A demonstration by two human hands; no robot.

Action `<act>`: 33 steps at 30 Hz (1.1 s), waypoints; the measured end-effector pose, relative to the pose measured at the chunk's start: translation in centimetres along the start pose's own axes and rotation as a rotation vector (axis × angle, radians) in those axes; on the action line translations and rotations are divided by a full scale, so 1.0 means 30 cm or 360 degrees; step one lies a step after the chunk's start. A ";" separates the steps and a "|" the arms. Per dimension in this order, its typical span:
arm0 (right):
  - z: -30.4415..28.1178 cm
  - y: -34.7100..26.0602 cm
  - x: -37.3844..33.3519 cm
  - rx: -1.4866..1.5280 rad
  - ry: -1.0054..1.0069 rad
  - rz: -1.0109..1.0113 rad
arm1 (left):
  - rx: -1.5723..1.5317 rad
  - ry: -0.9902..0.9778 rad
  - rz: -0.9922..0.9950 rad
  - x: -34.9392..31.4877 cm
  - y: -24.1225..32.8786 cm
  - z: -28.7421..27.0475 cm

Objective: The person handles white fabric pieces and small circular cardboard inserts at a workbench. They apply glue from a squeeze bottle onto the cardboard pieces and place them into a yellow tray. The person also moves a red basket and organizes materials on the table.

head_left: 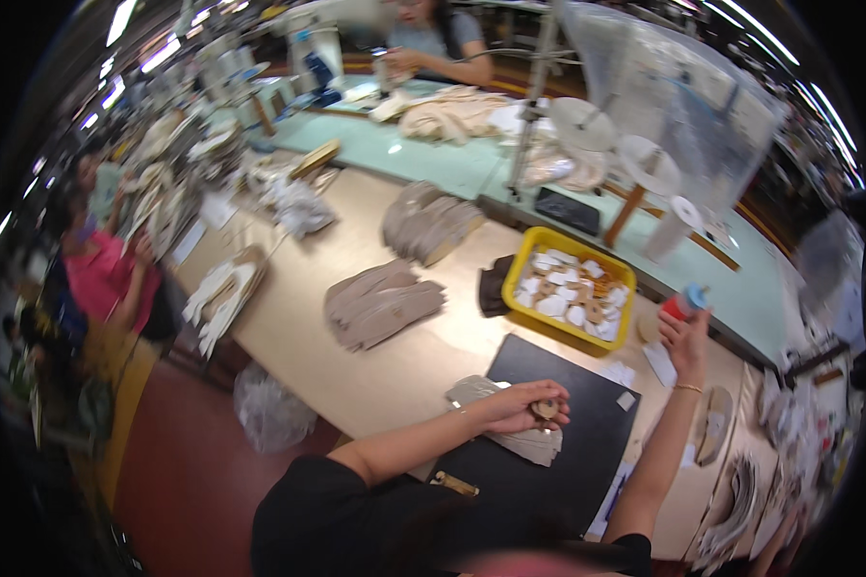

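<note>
My left hand (518, 408) is closed around a small round tan piece (546, 409) with a dark centre; blur hides what it is. Beneath that hand, a fanned stack of grey-beige cut pieces (534, 445) lies on a black mat (587, 481). Out to the right, past the mat's far corner, my right hand (685, 346) grips a small red-and-blue bottle (678, 306), its fingers round the red part. Between the two hands and farther off is a yellow bin (570, 334) of white and tan small pieces.
Two more grey-beige stacks (383, 306) (428, 226) lie left of the bin, near a dark bundle (494, 287). A short tan tool (454, 484) rests by the mat's left edge. Thread cones (678, 216) and a stand (537, 106) rise beyond. Co-workers (115, 269) sit left and across.
</note>
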State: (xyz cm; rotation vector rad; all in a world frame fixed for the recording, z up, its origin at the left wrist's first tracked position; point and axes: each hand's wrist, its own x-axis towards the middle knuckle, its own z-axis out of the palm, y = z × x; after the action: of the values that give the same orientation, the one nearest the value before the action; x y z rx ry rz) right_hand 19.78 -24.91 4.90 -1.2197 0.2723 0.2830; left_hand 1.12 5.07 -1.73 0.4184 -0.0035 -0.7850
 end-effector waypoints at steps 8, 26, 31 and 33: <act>0.035 0.066 -0.193 0.0192 -0.0110 0.0059 | 0.0045 -0.0040 0.0031 -0.001 -0.003 0.008; -0.038 0.221 -0.708 -0.0194 0.0403 -0.1291 | 0.0042 -0.0021 0.0022 0.002 0.002 0.010; 0.002 0.321 -0.765 -0.0662 0.0536 -0.1203 | 0.0017 -0.0038 0.0030 0.005 0.000 0.006; 0.028 0.361 -0.787 -0.0820 0.0508 -0.1180 | 0.0022 -0.0037 0.0027 0.006 0.000 0.004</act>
State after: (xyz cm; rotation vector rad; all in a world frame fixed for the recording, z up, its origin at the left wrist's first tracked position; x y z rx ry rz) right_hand -6.05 -22.25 4.01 -1.7850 0.0006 -0.5211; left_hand 1.24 4.91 -1.65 0.4214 -0.0343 -0.7734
